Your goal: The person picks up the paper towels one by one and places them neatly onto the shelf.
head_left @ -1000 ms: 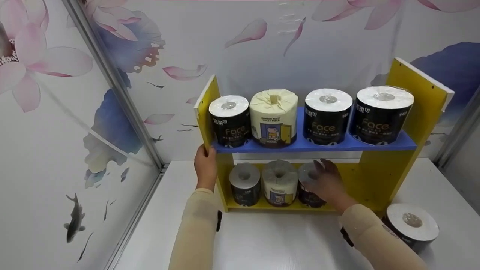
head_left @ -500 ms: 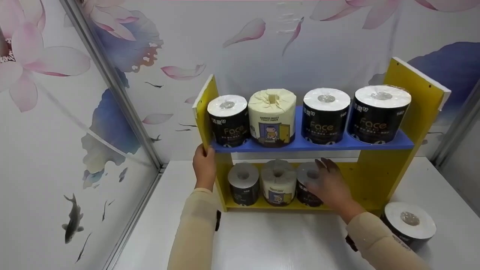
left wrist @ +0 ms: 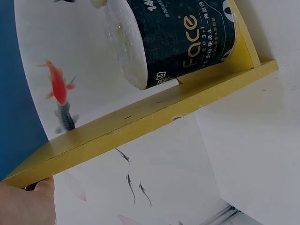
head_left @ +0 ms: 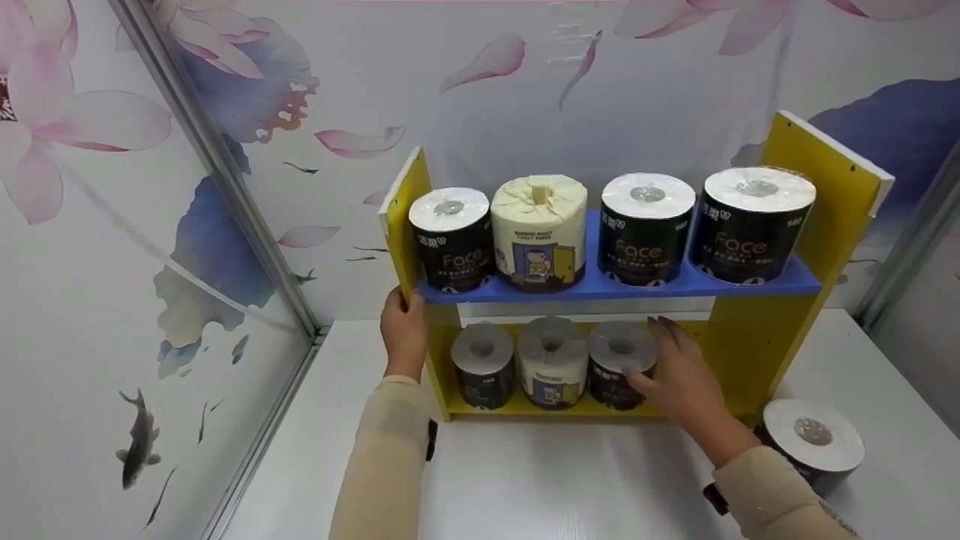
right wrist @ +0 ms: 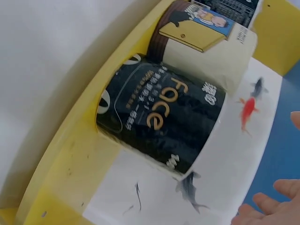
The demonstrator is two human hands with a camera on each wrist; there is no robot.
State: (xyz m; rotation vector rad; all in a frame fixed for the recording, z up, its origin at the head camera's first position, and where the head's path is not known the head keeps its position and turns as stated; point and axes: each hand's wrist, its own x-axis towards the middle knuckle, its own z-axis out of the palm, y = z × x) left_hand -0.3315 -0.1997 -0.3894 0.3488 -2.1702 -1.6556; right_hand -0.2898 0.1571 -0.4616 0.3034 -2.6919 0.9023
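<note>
My left hand grips the left side panel of a yellow shelf rack with a blue upper board. Part of that hand shows under the panel's edge in the left wrist view. My right hand is beside a black-wrapped toilet roll, the rightmost on the lower shelf. In the right wrist view, my right hand's spread fingers are apart from this "Face" roll. A cream toilet roll and another black roll stand to its left.
Three black rolls, one of them at far right, and a cream roll stand on the upper board. Another black roll stands on the white table, right of the rack. A patterned wall rises behind.
My right hand has let go of the lower shelf's rightmost black roll and drawn back to the right. My left hand still grips the side panel.
</note>
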